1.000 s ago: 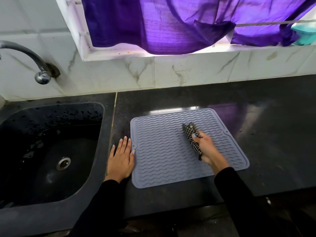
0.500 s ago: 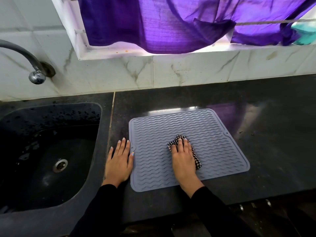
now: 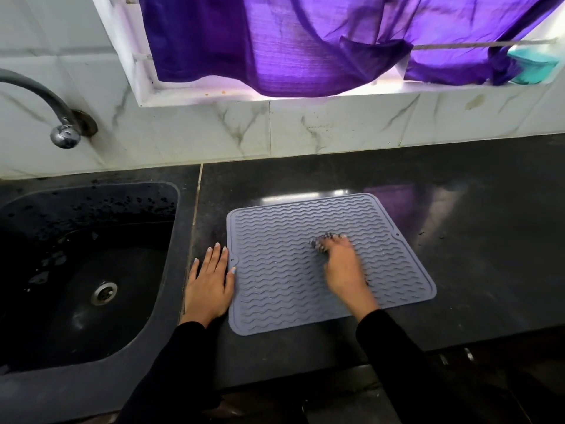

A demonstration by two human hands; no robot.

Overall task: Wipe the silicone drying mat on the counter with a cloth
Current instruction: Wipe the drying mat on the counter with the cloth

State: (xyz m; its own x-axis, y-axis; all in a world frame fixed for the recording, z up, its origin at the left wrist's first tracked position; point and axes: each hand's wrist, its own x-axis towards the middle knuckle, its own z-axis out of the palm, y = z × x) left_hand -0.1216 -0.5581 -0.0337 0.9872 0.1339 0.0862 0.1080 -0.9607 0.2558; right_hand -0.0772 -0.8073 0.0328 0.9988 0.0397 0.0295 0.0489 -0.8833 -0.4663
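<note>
Item, left: I see one tap [image 3: 46,102], its curved spout ending above one dark sink [image 3: 24,338]. The basin holds a round metal drain [image 3: 104,293] and scattered dark specks along its far wall; I cannot tell whether there is water in it.

Item, left hand [image 3: 209,289]: one, lying palm down and flat on the dark tabletop [image 3: 474,240] between the sink and the mat. Fingers straight and close together, pointing away from me; the grip is spread flat and holds nothing. The finger edge touches the mat's left border, beside the small tab with a hole. Black sleeve [image 3: 165,371] to the wrist.

Item, centre: one grey silicone drying mat [image 3: 275,270], rectangular, with wavy ribs, lying flat on the tabletop, slightly skewed to the front edge.

Item, right hand [image 3: 342,264]: one, motion-blurred, pressed palm down on the mat's middle right. Fingers curled forward over one dark checked cloth [image 3: 319,240], the grip bearing it against the ribs; only a bunched bit shows at the fingertips.

Item, above: one purple curtain [image 3: 275,41] hanging in the white window recess, one teal object [image 3: 532,67] at its far right.
</note>
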